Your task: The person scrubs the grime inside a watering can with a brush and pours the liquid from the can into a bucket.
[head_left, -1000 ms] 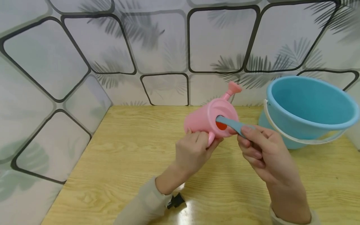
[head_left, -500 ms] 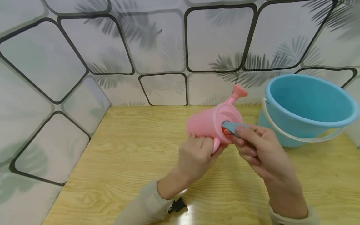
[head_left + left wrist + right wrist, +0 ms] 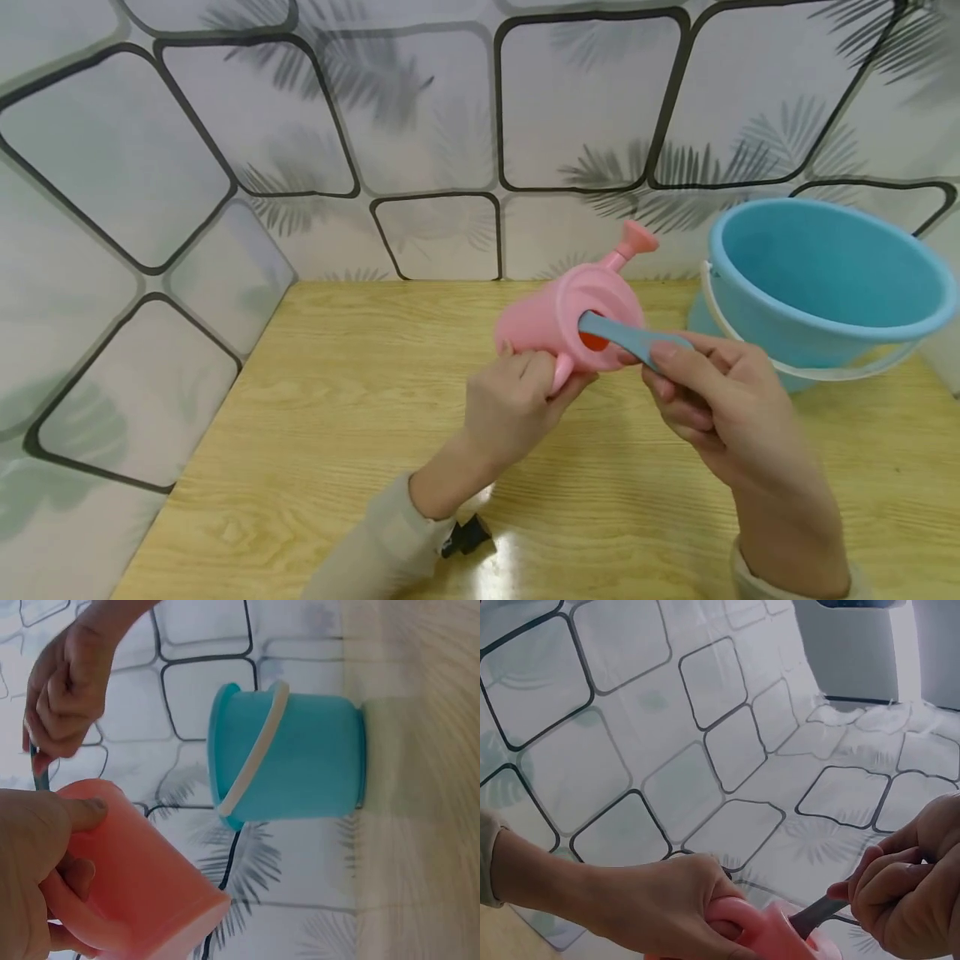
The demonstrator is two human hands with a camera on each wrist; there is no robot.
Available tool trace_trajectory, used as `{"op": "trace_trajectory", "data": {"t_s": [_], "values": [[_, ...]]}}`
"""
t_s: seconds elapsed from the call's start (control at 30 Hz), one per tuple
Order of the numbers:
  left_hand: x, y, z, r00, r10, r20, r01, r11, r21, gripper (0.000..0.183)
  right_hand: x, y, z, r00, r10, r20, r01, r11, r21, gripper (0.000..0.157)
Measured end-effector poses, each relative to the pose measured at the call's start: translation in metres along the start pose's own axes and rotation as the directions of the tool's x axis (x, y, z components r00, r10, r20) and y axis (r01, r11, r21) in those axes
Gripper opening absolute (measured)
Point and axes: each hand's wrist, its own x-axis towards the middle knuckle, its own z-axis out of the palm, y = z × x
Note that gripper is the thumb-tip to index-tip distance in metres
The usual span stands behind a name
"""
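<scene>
A pink watering can [image 3: 536,321] is held tilted above the table, its open top facing the right hand and its sprinkler head [image 3: 639,237] pointing up and right. My left hand [image 3: 506,408] grips the can by its handle; in the left wrist view the thumb lies along the can's side. Between thumb and fingers, my right hand [image 3: 727,400] pinches a blue-grey handle [image 3: 626,335]. The far end of that handle goes into the can's opening, so its tip is hidden. Something orange-red [image 3: 594,340] shows inside the opening; its kind cannot be made out.
A light blue bucket [image 3: 817,329] with a white handle stands on the wooden table [image 3: 315,400] at the right. Patterned white wall covering [image 3: 420,108] rises behind and to the left. A small black object [image 3: 471,535] is beside the left sleeve.
The right hand moved toward the can, pushing the blue-grey handle deeper, then drew back so more of it shows again. The can shifted slightly right and down, then back up and left.
</scene>
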Motion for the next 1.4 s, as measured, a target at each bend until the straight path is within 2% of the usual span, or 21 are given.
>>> {"op": "trace_trajectory", "data": {"t_s": [0.1, 0.27, 0.4, 0.47, 0.63, 0.77, 0.87, 0.97, 1.0, 1.1, 1.2, 1.33, 1.4], "values": [[0.001, -0.001, 0.000, 1.000, -0.014, 0.011, 0.015, 0.999, -0.029, 0.060, -0.002, -0.002, -0.003, 1.000, -0.012, 0.023, 0.012, 1.000, -0.013, 0.029], [0.000, 0.001, 0.000, 0.998, 0.054, 0.012, -0.054, 0.998, -0.029, 0.056, 0.001, -0.002, -0.004, 0.999, 0.031, 0.016, -0.029, 0.992, -0.122, 0.028], [0.000, -0.005, -0.001, 1.000, 0.006, 0.031, -0.003, 0.996, -0.089, 0.061, -0.005, -0.009, -0.010, 0.998, -0.004, 0.066, 0.016, 0.981, -0.192, 0.028], [0.000, -0.008, 0.000, 0.999, 0.004, 0.045, 0.001, 0.993, -0.116, 0.062, -0.007, -0.012, -0.012, 0.995, -0.002, 0.102, 0.025, 0.973, -0.228, 0.028], [-0.002, -0.011, 0.001, 0.994, 0.073, 0.082, -0.061, 0.988, -0.144, 0.060, -0.005, -0.013, -0.018, 0.988, 0.027, 0.150, 0.027, 0.938, -0.346, 0.027], [-0.001, -0.015, 0.000, 0.990, 0.080, 0.119, -0.052, 0.973, -0.224, 0.062, -0.011, -0.019, -0.027, 0.986, -0.005, 0.167, 0.071, 0.917, -0.391, 0.029], [0.000, -0.017, 0.000, 0.984, 0.121, 0.127, -0.085, 0.963, -0.256, 0.060, -0.011, -0.024, -0.029, 0.982, 0.025, 0.188, 0.062, 0.893, -0.445, 0.028], [0.000, -0.019, 0.000, 0.975, 0.178, 0.135, -0.139, 0.955, -0.261, 0.057, -0.008, -0.024, -0.026, 0.977, 0.064, 0.204, 0.052, 0.856, -0.515, 0.027], [-0.001, -0.020, 0.000, 0.973, 0.184, 0.141, -0.141, 0.952, -0.272, 0.056, -0.008, -0.025, -0.026, 0.977, 0.067, 0.202, 0.054, 0.841, -0.539, 0.028], [-0.002, -0.025, 0.000, 0.971, 0.167, 0.169, -0.104, 0.939, -0.329, 0.059, -0.011, -0.026, -0.028, 0.978, 0.021, 0.209, 0.094, 0.845, -0.526, 0.031], [-0.003, -0.029, 0.001, 0.968, 0.164, 0.190, -0.083, 0.923, -0.377, 0.060, -0.013, -0.026, -0.031, 0.976, 0.006, 0.220, 0.115, 0.837, -0.536, 0.033], [-0.004, -0.030, 0.004, 0.955, 0.208, 0.212, -0.107, 0.906, -0.410, 0.056, -0.006, -0.022, -0.028, 0.971, 0.072, 0.230, 0.090, 0.776, -0.624, 0.032], [-0.004, -0.031, 0.004, 0.950, 0.219, 0.221, -0.110, 0.900, -0.421, 0.055, -0.005, -0.021, -0.027, 0.969, 0.067, 0.236, 0.105, 0.758, -0.644, 0.032]]}}
